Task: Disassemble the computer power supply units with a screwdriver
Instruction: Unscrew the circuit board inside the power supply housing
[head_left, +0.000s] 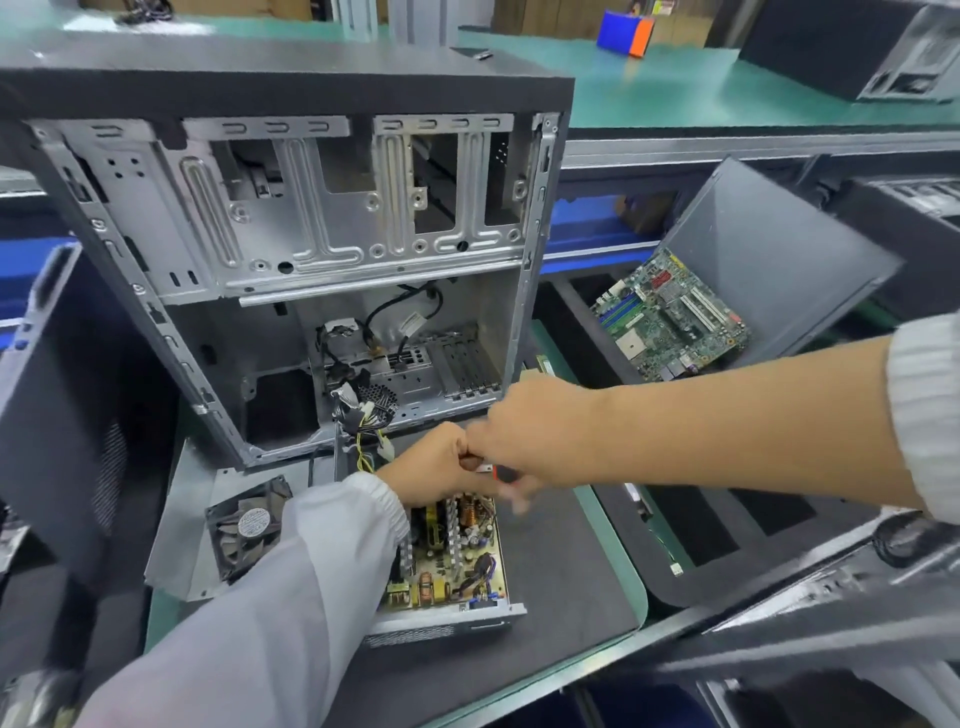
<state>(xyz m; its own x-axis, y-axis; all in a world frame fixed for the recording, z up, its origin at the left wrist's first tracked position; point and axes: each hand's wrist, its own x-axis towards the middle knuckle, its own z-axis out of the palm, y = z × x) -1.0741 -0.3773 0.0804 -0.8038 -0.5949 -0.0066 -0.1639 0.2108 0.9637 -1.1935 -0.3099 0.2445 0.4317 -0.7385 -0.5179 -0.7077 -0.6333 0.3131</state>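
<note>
An opened power supply unit (457, 566) lies on the dark mat, its circuit board with coils and capacitors exposed. Its removed metal cover with a black fan (244, 530) lies flat to the left. My left hand (441, 465) hovers over the far end of the board with fingers curled. My right hand (524, 441) reaches in from the right and meets it. Between the two hands shows a small red and black screwdriver handle (496, 472); the shaft is hidden. A bundle of wires (363, 415) rises from the unit toward the case.
An empty grey computer case (291, 249) stands upright behind the unit. A black side panel (62, 405) leans at left. A green motherboard (670, 317) rests in a grey bin at right. Black foam trays (727, 525) lie lower right.
</note>
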